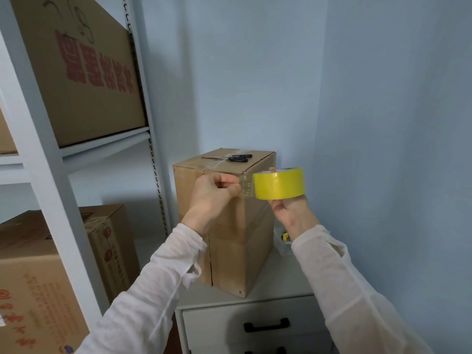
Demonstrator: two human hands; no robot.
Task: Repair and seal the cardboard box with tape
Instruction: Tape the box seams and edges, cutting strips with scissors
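Left grip pinches tape end, right grip holds roll; box on white cabinet, walls seemingly blue.

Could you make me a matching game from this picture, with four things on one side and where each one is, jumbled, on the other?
1. scissors
2. yellow tape roll
3. cardboard box
4. loose tape end

A. stands on the white cabinet
B. pinched by the left hand
C. lies on the cardboard box
D. held by the right hand

Pairs: 1-C, 2-D, 3-A, 4-B

Both arms wear long white sleeves (thin, faintly sheer, loosely wrinkled).
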